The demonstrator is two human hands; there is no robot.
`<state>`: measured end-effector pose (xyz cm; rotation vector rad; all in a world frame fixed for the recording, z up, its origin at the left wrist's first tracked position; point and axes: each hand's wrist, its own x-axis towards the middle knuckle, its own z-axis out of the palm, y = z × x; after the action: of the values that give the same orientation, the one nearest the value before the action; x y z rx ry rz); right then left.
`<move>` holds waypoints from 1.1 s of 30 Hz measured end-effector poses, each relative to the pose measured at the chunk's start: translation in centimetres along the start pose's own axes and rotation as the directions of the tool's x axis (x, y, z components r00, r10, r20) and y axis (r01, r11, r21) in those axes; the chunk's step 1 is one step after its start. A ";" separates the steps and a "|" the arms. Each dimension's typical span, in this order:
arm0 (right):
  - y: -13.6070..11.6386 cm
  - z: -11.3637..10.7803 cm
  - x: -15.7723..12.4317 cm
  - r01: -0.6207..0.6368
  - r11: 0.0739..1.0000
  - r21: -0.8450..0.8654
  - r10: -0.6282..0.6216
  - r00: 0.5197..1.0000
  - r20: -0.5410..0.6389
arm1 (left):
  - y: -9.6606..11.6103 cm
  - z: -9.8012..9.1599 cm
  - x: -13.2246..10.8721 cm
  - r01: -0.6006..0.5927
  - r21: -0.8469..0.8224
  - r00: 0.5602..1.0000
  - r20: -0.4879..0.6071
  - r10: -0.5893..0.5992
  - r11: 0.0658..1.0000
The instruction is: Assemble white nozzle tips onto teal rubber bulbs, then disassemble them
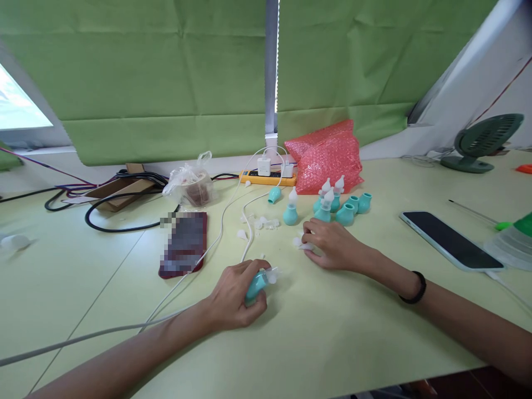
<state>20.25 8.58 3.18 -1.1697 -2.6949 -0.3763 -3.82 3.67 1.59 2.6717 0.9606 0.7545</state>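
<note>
My left hand [236, 296] is wrapped around a teal squeeze bulb [256, 285] of a nasal aspirator, lying tilted with a clear plastic piece [272, 275] at its mouth. To the right, my right hand [330, 244] has its fingertips closed on a translucent plastic tip [306, 246] at the table surface, with another small piece beside it. Just beyond that hand stand several assembled aspirators [323, 208] with pointed clear tips, and several bare teal bulbs [346, 215]. One more assembled aspirator [291, 207] stands upright left of them. Loose clear parts [264, 223] lie between my hands, farther back.
A single teal bulb [274, 194] lies near the orange power strip [266, 178]. White cables [224, 213] cross the table beside a dark red phone [185, 246]. Behind are pink bubble-wrap bags [330, 160]; at right are another phone [451, 238], a screwdriver [477, 213] and a fan [484, 141].
</note>
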 end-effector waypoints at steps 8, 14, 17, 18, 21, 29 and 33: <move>-0.7 0.1 0.0 0.005 0.973 0.231 0.019 0.995 -0.101 | -0.1 -0.2 0.2 -0.063 -0.048 0.998 0.027 0.065 0.997; -2.6 -2.2 -0.2 -0.027 0.431 0.902 0.097 0.995 -0.016 | 0.1 -0.3 0.3 -0.016 -0.093 0.996 0.082 0.023 0.996; -3.3 -2.4 -0.2 -0.078 0.124 0.989 0.078 0.995 0.068 | 0.0 -0.3 0.3 0.003 -0.127 0.994 0.104 0.010 0.992; -3.5 -2.3 -0.2 -0.079 0.087 0.993 0.085 0.994 0.071 | 0.0 -0.4 0.3 0.008 -0.136 0.994 0.113 0.008 0.991; -4.0 -1.5 -0.2 -0.062 0.069 0.996 0.124 0.991 0.053 | 0.0 -0.5 0.3 0.034 -0.155 0.991 0.129 -0.014 0.987; -4.7 -0.7 -0.3 -0.028 0.102 0.994 0.218 0.976 0.005 | 0.0 -0.5 0.2 0.109 -0.153 0.990 0.105 -0.093 0.982; -4.7 -0.6 -0.3 -0.037 0.120 0.992 0.217 0.976 0.010 | 0.0 -0.4 0.3 0.090 -0.138 0.994 0.068 -0.081 0.986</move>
<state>17.01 5.11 2.90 -0.7661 -1.8201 1.2221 -3.89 3.86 2.06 2.5006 0.9623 0.6892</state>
